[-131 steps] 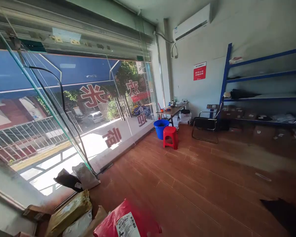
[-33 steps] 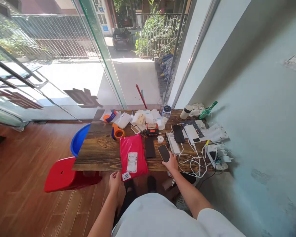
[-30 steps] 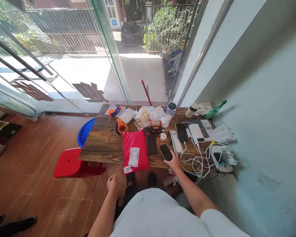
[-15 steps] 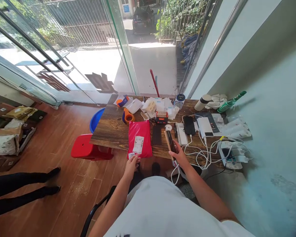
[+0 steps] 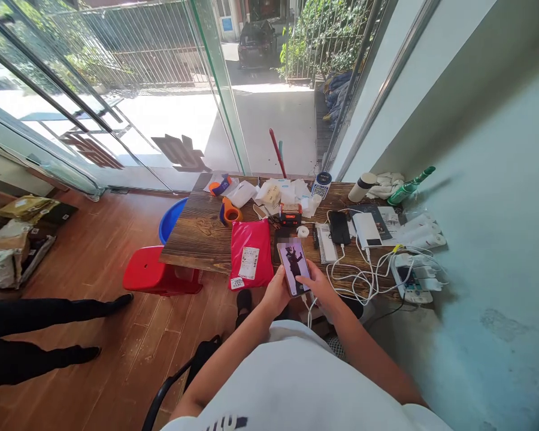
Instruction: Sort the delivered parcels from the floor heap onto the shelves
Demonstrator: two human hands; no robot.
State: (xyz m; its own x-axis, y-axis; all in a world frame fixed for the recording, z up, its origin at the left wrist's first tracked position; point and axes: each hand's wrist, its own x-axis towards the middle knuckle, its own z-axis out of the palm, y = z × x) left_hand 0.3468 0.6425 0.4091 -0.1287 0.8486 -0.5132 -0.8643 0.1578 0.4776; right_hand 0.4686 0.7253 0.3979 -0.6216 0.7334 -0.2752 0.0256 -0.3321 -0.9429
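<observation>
I hold a phone (image 5: 294, 265) with a lit screen in both hands, just in front of the near edge of the wooden table (image 5: 197, 230). My left hand (image 5: 275, 292) grips its left side and my right hand (image 5: 318, 284) its right side, a white cable hanging below. A red mailer bag (image 5: 250, 253) with a white label lies on the table to the left of the phone. A dark phone (image 5: 340, 227) and a white device (image 5: 367, 228) lie further right, among white cables (image 5: 363, 278).
A red stool (image 5: 150, 276) and a blue tub (image 5: 169, 219) stand left of the table. Another person's legs (image 5: 49, 332) stretch in from the left. Parcels (image 5: 13, 239) pile by the glass door. A power strip (image 5: 413, 278) sits at the right, a black chair frame (image 5: 170, 383) near me.
My right hand lifted the phone off the table and its screen lit. My left hand came up from the red bag's edge to hold the phone too.
</observation>
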